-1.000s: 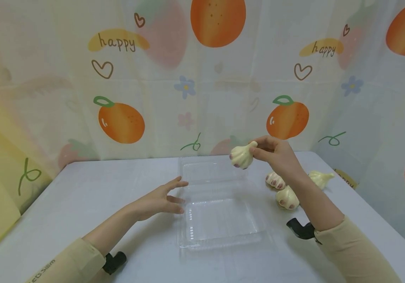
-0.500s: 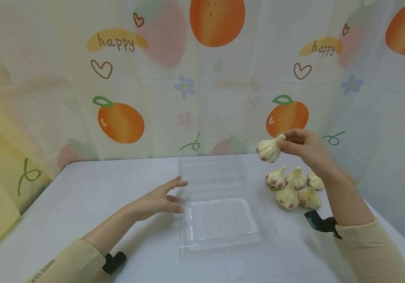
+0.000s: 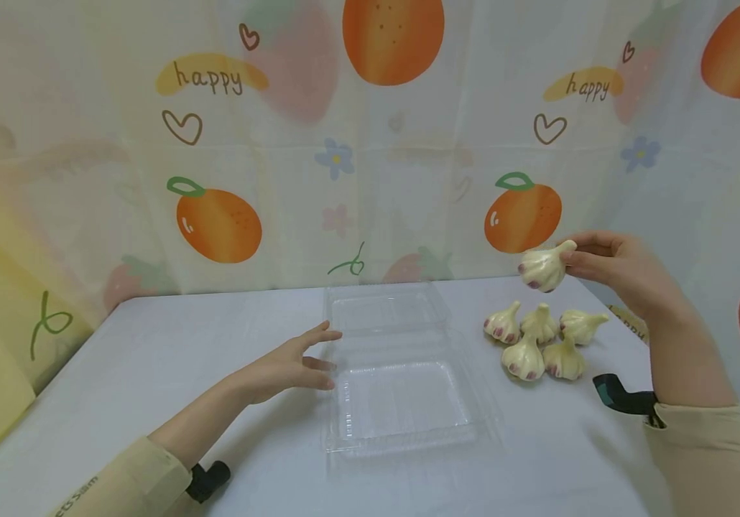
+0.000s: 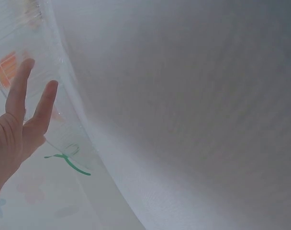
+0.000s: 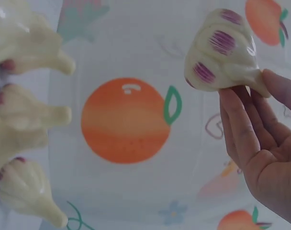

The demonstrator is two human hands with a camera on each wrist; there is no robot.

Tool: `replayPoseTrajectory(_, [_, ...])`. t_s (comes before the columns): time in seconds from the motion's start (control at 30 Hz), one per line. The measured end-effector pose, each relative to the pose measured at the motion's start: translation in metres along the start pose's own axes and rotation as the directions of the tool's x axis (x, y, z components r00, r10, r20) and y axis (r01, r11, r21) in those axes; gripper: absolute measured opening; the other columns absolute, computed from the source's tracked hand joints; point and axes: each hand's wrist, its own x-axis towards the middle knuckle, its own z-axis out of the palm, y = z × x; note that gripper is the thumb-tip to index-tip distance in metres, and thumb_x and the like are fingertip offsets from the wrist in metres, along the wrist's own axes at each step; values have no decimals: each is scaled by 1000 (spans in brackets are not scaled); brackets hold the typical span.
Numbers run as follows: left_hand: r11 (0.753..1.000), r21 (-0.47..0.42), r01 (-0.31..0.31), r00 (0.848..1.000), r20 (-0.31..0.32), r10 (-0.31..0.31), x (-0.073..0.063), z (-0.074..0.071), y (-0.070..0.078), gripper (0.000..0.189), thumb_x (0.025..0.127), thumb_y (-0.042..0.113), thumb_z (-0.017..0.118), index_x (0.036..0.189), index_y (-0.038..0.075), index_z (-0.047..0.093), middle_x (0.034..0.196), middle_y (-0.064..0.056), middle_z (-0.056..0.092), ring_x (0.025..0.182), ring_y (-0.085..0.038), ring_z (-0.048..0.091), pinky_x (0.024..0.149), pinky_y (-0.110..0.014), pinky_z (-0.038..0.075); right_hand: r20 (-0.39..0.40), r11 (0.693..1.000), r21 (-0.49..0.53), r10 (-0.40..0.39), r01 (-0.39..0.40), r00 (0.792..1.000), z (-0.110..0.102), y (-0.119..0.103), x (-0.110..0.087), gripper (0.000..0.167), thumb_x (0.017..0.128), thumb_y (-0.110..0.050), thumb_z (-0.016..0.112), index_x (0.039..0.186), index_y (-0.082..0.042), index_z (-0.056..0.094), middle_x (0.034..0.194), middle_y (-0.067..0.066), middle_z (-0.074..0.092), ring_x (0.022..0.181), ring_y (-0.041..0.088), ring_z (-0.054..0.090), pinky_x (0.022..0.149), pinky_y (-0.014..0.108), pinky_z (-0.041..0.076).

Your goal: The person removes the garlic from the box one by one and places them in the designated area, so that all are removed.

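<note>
My right hand [image 3: 635,276] pinches a garlic bulb [image 3: 543,268] by its stem, between thumb and fingertips, in the air over the right rear of the table. Purple patches mark this cream bulb [image 5: 222,52] in the right wrist view. Below it on the table several similar garlic bulbs [image 3: 524,359] sit in a close group. My left hand [image 3: 276,372] has its fingers spread by the left edge of a clear plastic clamshell box [image 3: 409,434]. Whether they touch the box I cannot tell. The box lies opened flat, its lid half [image 3: 386,312] towards the back.
A white cloth covers the table [image 3: 215,330]. Behind it hangs a curtain [image 3: 402,165] printed with oranges, hearts and "happy". A black wrist camera [image 3: 622,395] sticks out under the right forearm, another black camera [image 3: 208,481] under the left.
My right hand has moved right with the garlic bulb, from above the box's rear right to above the garlic group, uncovering the bulbs on the table. The left hand stays put.
</note>
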Motion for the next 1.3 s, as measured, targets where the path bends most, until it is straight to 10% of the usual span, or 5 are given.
replayPoseTrajectory(1.3, [1000,6,1,1000,9,-1,1,-1,-1,83,84,15,74,155,14,31,170,-4,0,138,-34,50,111,-50,45,187,903,-358,319,-238,929,-67,69,-22,54,100,-30,57,134,11,48,101,-19,65,89,-9,62,80,20,58])
